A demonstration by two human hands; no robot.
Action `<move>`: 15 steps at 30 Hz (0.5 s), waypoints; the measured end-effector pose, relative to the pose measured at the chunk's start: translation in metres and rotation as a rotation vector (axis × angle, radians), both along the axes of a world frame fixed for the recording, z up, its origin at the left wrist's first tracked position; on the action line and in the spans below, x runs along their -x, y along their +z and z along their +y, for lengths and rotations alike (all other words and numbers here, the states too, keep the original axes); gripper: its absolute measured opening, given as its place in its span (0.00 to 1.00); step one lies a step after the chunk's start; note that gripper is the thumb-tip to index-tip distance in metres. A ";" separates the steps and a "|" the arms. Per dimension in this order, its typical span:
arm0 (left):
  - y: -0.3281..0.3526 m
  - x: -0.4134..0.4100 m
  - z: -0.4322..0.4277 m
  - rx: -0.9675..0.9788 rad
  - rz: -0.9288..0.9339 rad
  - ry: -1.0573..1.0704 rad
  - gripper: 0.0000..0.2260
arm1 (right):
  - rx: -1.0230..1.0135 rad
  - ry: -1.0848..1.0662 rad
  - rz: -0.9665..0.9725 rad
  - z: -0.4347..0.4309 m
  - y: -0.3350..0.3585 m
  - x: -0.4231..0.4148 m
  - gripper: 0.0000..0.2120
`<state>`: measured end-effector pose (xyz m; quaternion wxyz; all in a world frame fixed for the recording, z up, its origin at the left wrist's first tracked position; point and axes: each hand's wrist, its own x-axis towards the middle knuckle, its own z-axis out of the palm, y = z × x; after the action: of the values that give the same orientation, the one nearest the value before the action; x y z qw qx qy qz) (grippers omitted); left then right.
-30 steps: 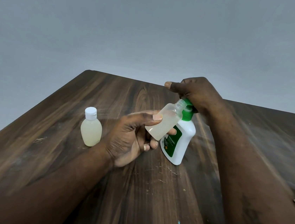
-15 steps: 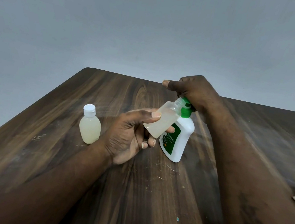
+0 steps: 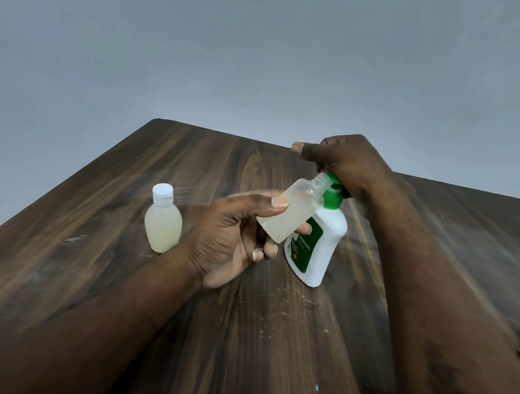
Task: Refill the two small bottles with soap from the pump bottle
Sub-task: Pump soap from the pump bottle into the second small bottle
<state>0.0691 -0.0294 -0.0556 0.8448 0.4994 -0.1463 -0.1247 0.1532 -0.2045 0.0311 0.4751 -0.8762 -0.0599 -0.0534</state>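
My left hand (image 3: pixel 231 235) is gripping the open small bottle (image 3: pixel 292 213), tilted at frame centre. I am aiming its neck under the nozzle while my right hand (image 3: pixel 349 165), cupped over the green head of the pump bottle (image 3: pixel 317 248) just right of it, is pressing slowly to avoid drips on the tabletop (image 3: pixel 268 343). That hand is hiding the spout, so I am judging the alignment blind; the capped small bottle (image 3: pixel 163 221) is standing centre left.

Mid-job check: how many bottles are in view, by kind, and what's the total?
Capped small bottle: 1, standing on the table.
Open small bottle: 1, tilted in the left hand.
Pump bottle: 1, with the right hand on its green top.
Total: 3 bottles.
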 end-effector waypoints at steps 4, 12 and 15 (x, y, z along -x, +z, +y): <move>-0.002 -0.001 -0.001 0.010 0.006 -0.014 0.19 | 0.001 -0.001 -0.017 -0.002 0.000 -0.001 0.25; 0.002 0.002 -0.002 0.027 -0.011 -0.037 0.14 | -0.027 -0.011 -0.057 -0.003 0.002 -0.003 0.27; 0.001 0.001 -0.001 0.009 -0.012 -0.008 0.16 | 0.012 -0.005 -0.030 -0.001 0.002 -0.002 0.24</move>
<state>0.0679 -0.0302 -0.0544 0.8457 0.4957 -0.1538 -0.1242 0.1548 -0.2057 0.0327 0.4687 -0.8784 -0.0652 -0.0675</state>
